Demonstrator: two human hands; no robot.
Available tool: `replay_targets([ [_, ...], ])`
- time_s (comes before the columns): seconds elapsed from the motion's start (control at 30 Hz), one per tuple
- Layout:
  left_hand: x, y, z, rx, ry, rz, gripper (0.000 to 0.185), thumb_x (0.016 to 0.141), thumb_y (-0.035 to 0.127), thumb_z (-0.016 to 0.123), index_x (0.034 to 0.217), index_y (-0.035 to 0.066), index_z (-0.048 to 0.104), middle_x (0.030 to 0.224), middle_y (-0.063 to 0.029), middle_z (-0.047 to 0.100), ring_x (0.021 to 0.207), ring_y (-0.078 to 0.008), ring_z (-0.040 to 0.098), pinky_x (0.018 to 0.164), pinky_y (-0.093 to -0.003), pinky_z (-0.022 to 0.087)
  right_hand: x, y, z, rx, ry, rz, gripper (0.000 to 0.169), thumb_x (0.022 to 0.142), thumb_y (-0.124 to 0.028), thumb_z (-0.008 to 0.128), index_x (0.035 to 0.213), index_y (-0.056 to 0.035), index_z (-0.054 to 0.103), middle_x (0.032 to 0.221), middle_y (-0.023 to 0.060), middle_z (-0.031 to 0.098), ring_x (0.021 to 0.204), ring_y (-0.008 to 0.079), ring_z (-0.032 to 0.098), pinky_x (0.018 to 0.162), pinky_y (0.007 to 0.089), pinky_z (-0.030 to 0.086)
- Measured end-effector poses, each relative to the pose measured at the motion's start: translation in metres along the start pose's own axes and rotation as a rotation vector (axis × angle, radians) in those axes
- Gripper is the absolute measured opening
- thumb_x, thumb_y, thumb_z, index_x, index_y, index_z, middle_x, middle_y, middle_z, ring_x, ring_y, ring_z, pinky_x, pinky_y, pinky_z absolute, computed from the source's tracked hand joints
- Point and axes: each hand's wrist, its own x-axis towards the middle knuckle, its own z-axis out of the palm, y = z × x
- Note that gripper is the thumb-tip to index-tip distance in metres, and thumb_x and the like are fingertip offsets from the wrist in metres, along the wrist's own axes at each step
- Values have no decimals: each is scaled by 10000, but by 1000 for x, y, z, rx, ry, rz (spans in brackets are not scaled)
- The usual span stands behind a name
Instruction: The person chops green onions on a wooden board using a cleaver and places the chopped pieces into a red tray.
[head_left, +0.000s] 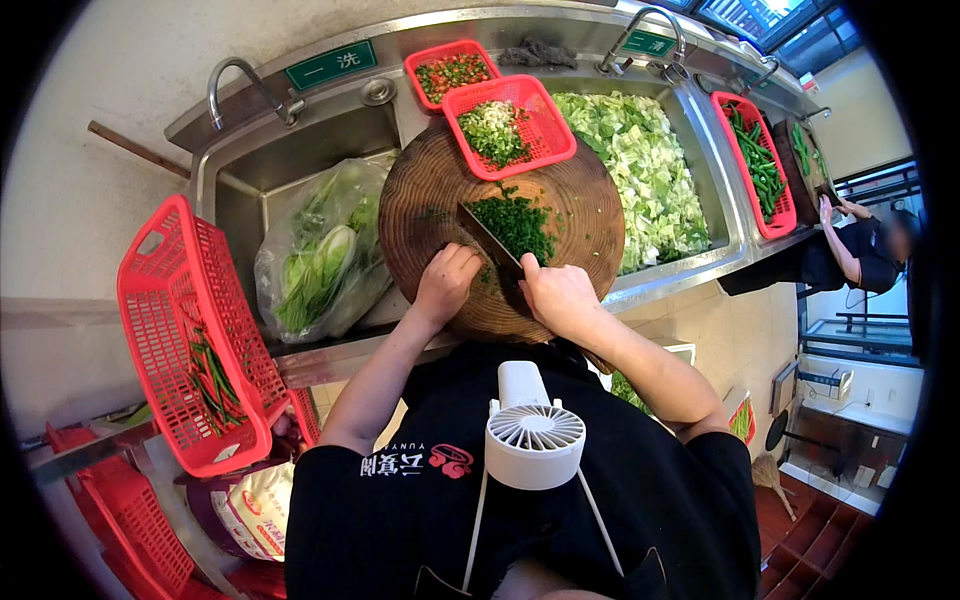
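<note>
My right hand (559, 295) grips the handle of a cleaver (489, 238), its dark blade slanting across a round wooden chopping block (409, 187). Against the far side of the blade lies a heap of finely chopped dark green herbs or scallion greens (516, 229). My left hand (452, 276) rests with curled fingers on the block, beside the blade's near-left side. Whether anything is under those fingers is hidden. A red plastic basket (553, 112) overlaps the block's far edge and holds chopped white and green pieces (493, 131).
Behind it stands a red basket of chopped peppers (453, 73). Bagged greens (330, 259) lie in the left sink (240, 165); cut leaves (637, 172) fill the right one. A tall red basket (195, 322) leans at left. Another person (855, 247) works at far right beside green peppers (756, 161).
</note>
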Motion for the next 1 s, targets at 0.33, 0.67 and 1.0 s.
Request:
replay_targets([
  [0.33, -3, -1, 0, 26, 46, -4, 144, 716, 47, 540, 847, 31, 597, 879, -95, 570, 853, -262, 553, 759, -338, 479, 3, -2, 0, 4, 23, -24, 106, 854, -98, 488, 905, -7, 472, 600, 134, 624, 552, 315, 644, 479, 416, 504],
  [0.67, -8, -5, -5, 10, 12, 41, 134, 715, 53, 541, 840, 36, 586, 879, -91, 571, 865, -260, 549, 747, -341, 474, 2, -4, 1, -1, 16, -25, 110, 847, -95, 495, 903, -5, 466, 595, 131, 620, 556, 315, 645, 482, 421, 504],
  [1.0, -7, -2, -6, 73, 73, 4, 94, 687, 14, 569, 773, 45, 545, 819, -92, 543, 804, -275, 541, 699, -365, 474, -3, -5, 11, 14, 48, -36, 215, 888, -208, 551, 915, -18, 456, 548, 138, 581, 513, 343, 604, 468, 446, 472],
])
